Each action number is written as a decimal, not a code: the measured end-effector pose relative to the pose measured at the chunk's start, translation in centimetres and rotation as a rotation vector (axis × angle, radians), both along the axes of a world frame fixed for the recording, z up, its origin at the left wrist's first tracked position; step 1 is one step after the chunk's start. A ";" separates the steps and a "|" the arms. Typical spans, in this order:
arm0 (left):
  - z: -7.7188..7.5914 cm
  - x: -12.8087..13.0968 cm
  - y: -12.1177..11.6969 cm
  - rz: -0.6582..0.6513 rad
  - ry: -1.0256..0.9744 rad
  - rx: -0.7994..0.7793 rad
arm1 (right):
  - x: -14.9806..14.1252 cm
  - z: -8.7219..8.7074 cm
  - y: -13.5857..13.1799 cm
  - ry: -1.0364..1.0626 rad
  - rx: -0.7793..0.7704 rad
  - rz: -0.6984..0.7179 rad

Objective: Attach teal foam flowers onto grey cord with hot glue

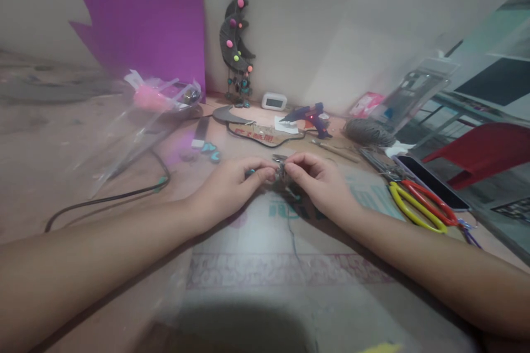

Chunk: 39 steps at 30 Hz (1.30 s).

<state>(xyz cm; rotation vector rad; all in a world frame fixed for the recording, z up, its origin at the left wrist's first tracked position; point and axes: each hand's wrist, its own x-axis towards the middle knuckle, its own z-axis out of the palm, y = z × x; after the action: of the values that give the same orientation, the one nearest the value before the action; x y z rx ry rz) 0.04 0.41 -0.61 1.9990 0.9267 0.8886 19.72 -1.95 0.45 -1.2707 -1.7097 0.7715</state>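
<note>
My left hand (pixel 232 185) and my right hand (pixel 327 182) meet above the middle of the table, each closed in a pinch. Between the fingertips is a small greyish strung piece (pixel 282 171); blur hides its exact kind. A thin grey thread (pixel 292 231) trails down from it over the printed plastic sheet (pixel 248 292). Just beyond my fingers shows a small pointed metal thing (pixel 279 158), too small to name. Turquoise pieces (pixel 212 151) lie on the table left of my left hand.
Right of my right arm lie red-and-yellow-handled scissors (pixel 418 207), a phone (pixel 433 182) and a grey yarn ball (pixel 370 132). At the back are a glue gun (pixel 308 116), a small white clock (pixel 274 101) and a grey crescent (pixel 232 116). A black cable (pixel 107 197) curves at left.
</note>
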 end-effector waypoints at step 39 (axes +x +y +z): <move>0.2 -0.3 0.1 0.069 -0.138 -0.164 | -0.1 0.1 -0.1 -0.011 -0.013 -0.012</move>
<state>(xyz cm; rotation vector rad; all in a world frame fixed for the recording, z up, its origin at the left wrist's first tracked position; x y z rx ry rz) -0.23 0.51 -0.43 1.7534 0.9626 0.9448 19.63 -2.06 0.52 -1.2957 -1.7066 0.7711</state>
